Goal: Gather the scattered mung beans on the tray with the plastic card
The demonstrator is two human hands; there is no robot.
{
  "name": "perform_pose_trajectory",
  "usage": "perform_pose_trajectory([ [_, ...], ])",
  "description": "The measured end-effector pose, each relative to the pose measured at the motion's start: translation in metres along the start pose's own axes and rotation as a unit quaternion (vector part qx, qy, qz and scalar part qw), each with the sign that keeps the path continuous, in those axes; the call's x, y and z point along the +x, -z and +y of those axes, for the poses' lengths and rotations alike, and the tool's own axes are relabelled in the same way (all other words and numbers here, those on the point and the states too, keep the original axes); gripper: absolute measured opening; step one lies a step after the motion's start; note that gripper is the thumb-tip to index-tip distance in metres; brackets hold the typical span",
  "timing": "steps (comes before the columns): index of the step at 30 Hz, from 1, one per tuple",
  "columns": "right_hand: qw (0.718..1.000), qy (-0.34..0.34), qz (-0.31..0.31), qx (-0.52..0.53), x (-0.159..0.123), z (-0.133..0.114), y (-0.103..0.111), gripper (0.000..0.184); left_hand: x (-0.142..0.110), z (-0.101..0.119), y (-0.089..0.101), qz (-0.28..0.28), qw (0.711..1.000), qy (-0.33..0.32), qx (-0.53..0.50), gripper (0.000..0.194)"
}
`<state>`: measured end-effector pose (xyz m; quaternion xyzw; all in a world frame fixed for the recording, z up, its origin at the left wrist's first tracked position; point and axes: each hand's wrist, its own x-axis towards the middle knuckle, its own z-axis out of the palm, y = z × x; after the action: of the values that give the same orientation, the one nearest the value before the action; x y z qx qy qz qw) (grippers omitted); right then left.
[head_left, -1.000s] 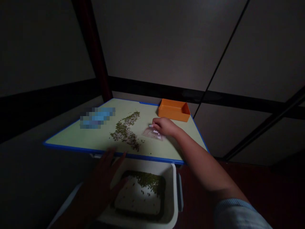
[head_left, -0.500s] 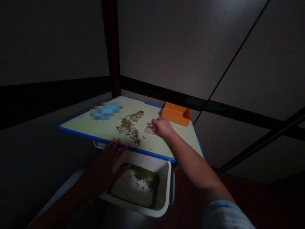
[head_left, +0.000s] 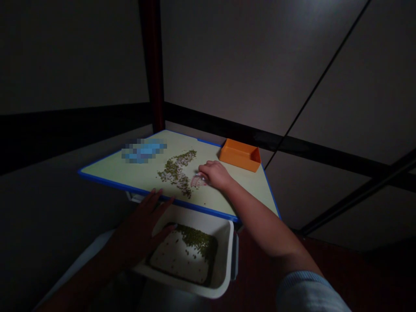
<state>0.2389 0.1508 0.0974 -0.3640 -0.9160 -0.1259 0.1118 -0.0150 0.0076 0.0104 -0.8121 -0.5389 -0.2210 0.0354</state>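
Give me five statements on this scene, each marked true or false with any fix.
1. The right hand holds a clear plastic piece. True.
2. Both hands hold plastic pieces. False: the left hand is spread at the near edge of the table.
3. Small green grains lie on the table and in the white tub. True.
4. The table's border is red. False: it is blue.
5. The orange tray stands on the table. True.

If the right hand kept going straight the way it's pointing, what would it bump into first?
Probably the green bits scattered on the board. The clear plastic piece in the right hand would likely touch them first, though the exact gap is hard to judge.
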Motion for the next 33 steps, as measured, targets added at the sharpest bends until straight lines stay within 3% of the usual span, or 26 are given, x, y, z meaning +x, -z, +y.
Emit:
perform_pose_trajectory([
  [5, 1.0, 0.017, -0.008, 0.005, -0.0013, -0.0007, 0.0037, 0.028, -0.0001, 0.0008, 0.0007, 0.006, 1.0, 0.002, 0.0, 0.07],
  [10, 0.998, 0.034, -0.025, 0.042, -0.0041, 0.0025, 0.0035, 0.036, -0.0004, 0.0017, 0.0036, 0.003, 1.0, -0.001, -0.001, 0.069],
  [19, 0.984, 0.005, -0.054, 0.169, -0.0069, 0.0078, 0.0026, 0.02, 0.0003, 0.002, 0.0045, -0.007, 1.0, 0.005, -0.002, 0.07],
  [24, 0.958, 0.003, -0.088, 0.273, -0.0077, 0.0056, 0.006, 0.018, 0.0003, 0.0016, 0.0036, -0.014, 1.0, 0.01, -0.003, 0.071],
  [28, 0.942, -0.034, -0.071, 0.328, -0.0089, 0.0056, 0.0061, 0.02, -0.0003, 0.0018, 0.003, -0.012, 1.0, 0.013, -0.001, 0.067],
  [33, 0.964, -0.086, -0.007, 0.253, -0.007, 0.0036, 0.004, 0.02, 0.0009, 0.0056, 0.0064, -0.011, 1.0, 0.013, -0.003, 0.067],
])
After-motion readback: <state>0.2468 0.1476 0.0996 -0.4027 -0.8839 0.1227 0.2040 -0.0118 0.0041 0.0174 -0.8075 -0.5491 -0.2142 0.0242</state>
